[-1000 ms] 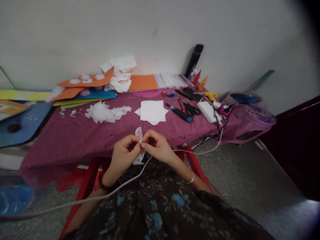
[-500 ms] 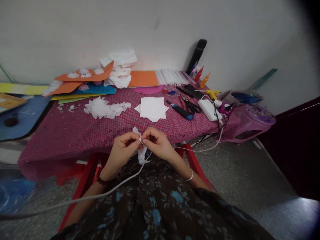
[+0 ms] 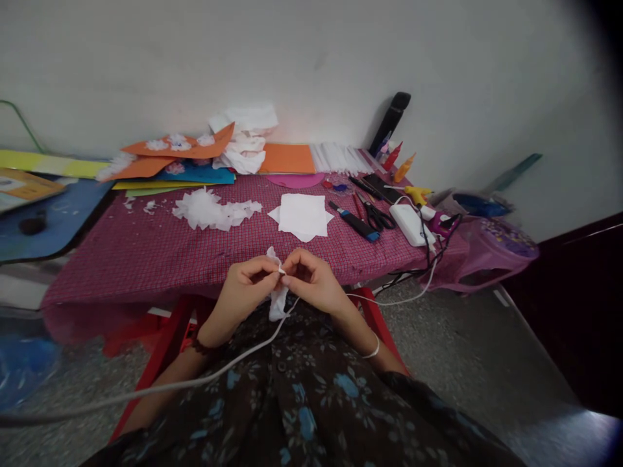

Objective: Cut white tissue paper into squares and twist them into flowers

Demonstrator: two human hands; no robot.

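Note:
Between my two hands, just off the table's front edge, is a gathered strip of white tissue paper. My left hand pinches its middle between thumb and forefinger. Fingertips of my right hand pinch the same spot from the other side. The tissue sticks out above and below the fingers. Beyond the hands lies a stack of white tissue squares, its corners turned like a star. Left of the stack is a spread heap of cut white tissue pieces.
Scissors, a blue-and-black cutter, a white power bank and a yellow glue gun lie at the right. Coloured papers and crumpled tissue sit along the wall. A white cable crosses my lap.
Both hands stay pinched on the tissue at its middle, with small finger movements. The tissue's ends have shifted slightly. The whole view has moved a little.

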